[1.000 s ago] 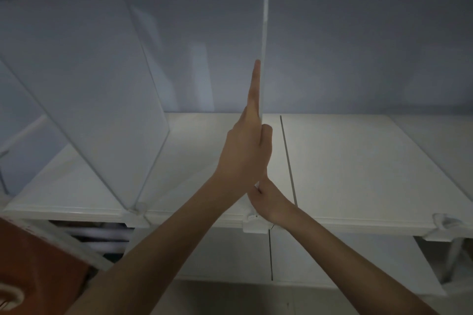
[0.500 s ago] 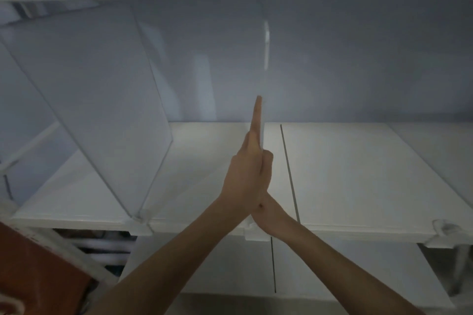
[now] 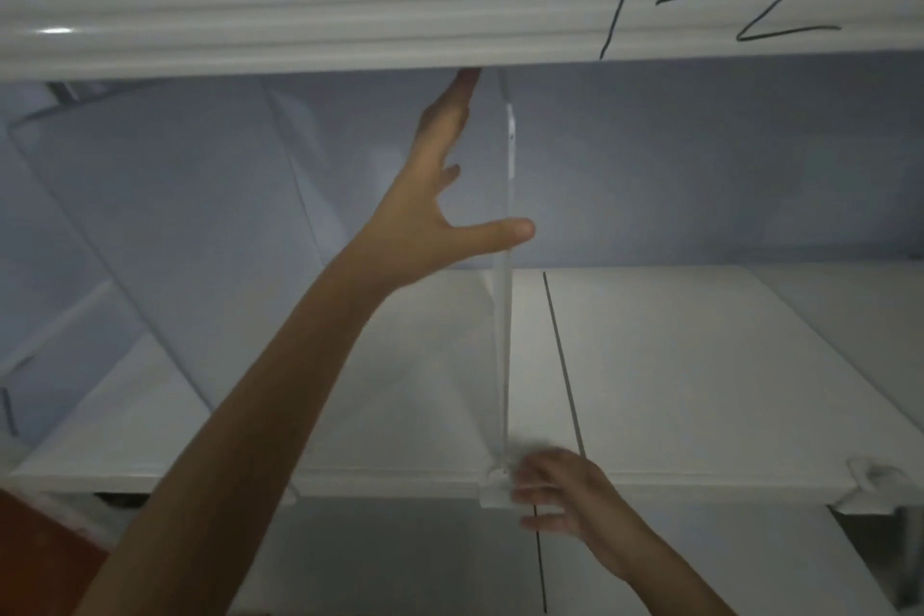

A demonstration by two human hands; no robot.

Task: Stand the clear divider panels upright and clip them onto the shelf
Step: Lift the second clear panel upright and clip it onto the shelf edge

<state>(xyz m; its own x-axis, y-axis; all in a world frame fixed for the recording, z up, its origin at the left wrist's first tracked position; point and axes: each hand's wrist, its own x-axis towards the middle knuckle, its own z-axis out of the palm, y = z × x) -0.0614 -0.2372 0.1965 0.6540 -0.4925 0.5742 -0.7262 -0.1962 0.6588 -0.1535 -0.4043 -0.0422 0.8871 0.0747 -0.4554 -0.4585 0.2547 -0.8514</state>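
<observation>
A clear divider panel (image 3: 504,340) stands upright, edge-on, in the middle of the white shelf (image 3: 700,365). Its white base clip (image 3: 495,490) sits on the shelf's front edge. My left hand (image 3: 435,195) lies flat against the panel's left face, fingers spread and reaching up to the rail above, thumb across the panel's front edge. My right hand (image 3: 560,490), blurred, is beside the base clip with its fingers apart; whether it touches the clip I cannot tell. A second clear panel (image 3: 165,225) leans at the left, partly hidden by my left arm.
A white rail (image 3: 300,10) marked "1-2" runs overhead. Another white clip (image 3: 870,480) sits on the shelf's front edge at the right. A dark seam (image 3: 562,360) crosses the shelf just right of the panel. Something orange-brown (image 3: 40,555) is at the lower left.
My left hand has slid up the panel and spread its fingers, thumb now across the edge. My right hand has shifted to the right of the base clip. The camera has tilted up.
</observation>
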